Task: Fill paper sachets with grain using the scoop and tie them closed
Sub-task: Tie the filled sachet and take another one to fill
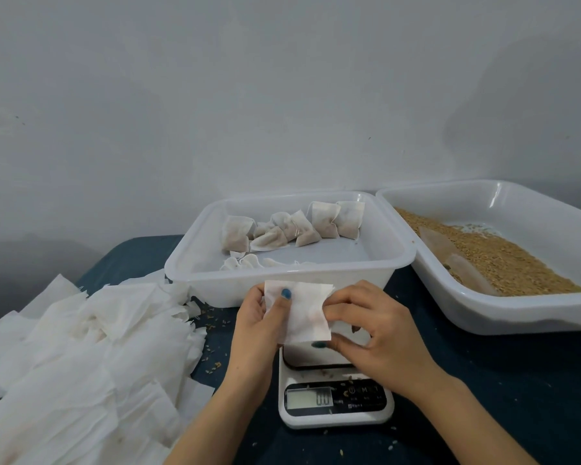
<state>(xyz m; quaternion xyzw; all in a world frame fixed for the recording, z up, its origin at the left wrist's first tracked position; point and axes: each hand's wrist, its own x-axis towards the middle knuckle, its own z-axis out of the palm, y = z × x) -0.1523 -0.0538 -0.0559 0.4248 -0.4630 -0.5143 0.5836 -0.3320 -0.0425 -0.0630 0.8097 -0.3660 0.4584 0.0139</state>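
Lower left of frame: a heap of empty paper sachets (81, 347) on the dark table (517, 397). Centre: left hand (259, 330) and right hand (373, 333) each pinch one flat, empty sachet (302, 313) by its side edges, above a digital scale (336, 407). Behind, a white tub (215, 290) contains filled sachets (292, 229). Right of frame: a second tub (517, 317) holds grain (503, 260), the translucent scoop (457, 263) lying in it.

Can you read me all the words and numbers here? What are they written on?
"0.0": on the screen of the scale.
Marks on the scale's buttons and the small print under them: too blurred to read.
The empty sachet, middle tub, grain tub and paper pile: no writing shows.
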